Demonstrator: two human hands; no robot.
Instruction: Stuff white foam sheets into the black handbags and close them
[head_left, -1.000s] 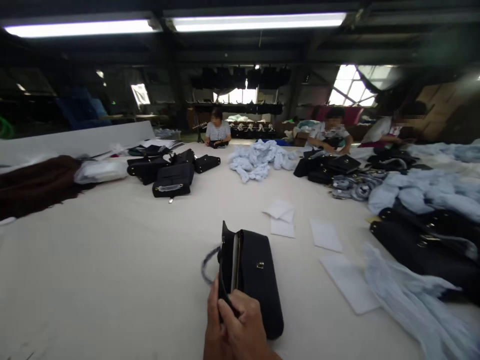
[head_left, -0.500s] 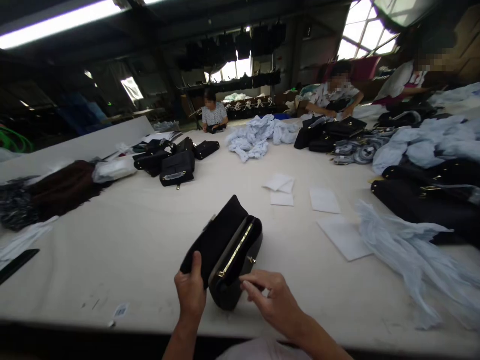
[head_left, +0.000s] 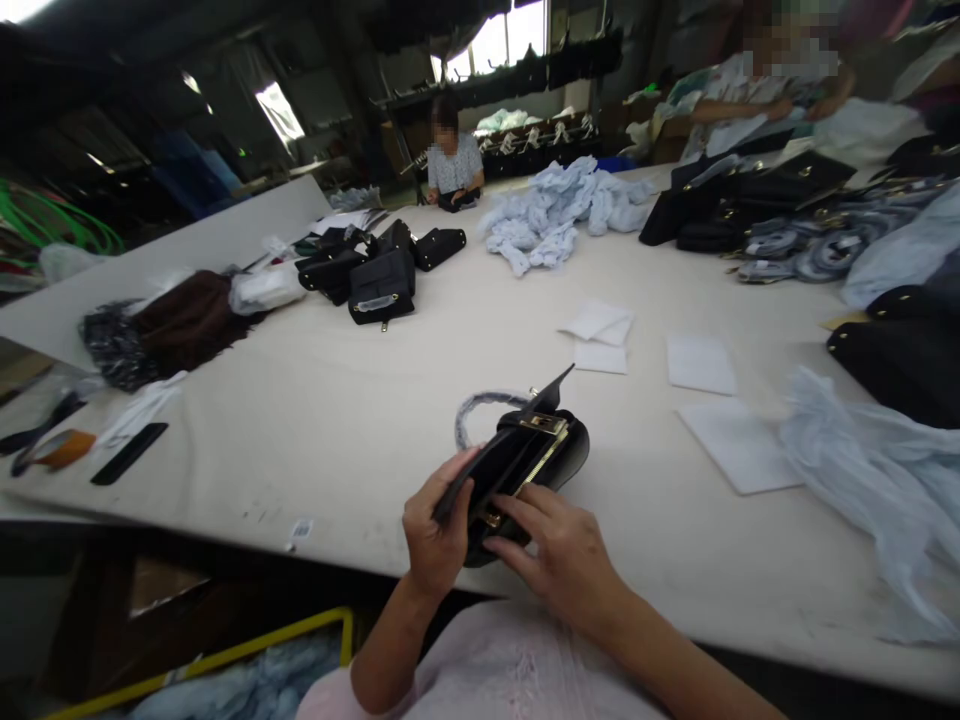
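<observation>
A black handbag [head_left: 574,455] with gold-coloured hardware stands tilted near the front edge of the table, its flap partly lifted. A gold zipper shows along its top, and a wrapped loop handle [head_left: 466,412] curves out at the back. My left hand [head_left: 439,530] is closed on the flap's near end, thumb inside and fingers behind. The fingers of my right hand [head_left: 559,550] are bent against the bag's near end, by the zipper and a small gold fitting. What exactly those fingertips pinch is partly hidden.
White sheets [head_left: 701,363] and crumpled pale-blue paper [head_left: 862,480] lie to the right. More black bags [head_left: 382,285] sit at the back left, others at the far right. A dark strip [head_left: 129,453] and an orange roll [head_left: 67,449] lie left. Two people work across the table.
The bag's flap has come over toward the zipper, showing its gold clasp and the handle behind. My left hand still holds the flap; my right hand stays at the near end. The view has shifted.
</observation>
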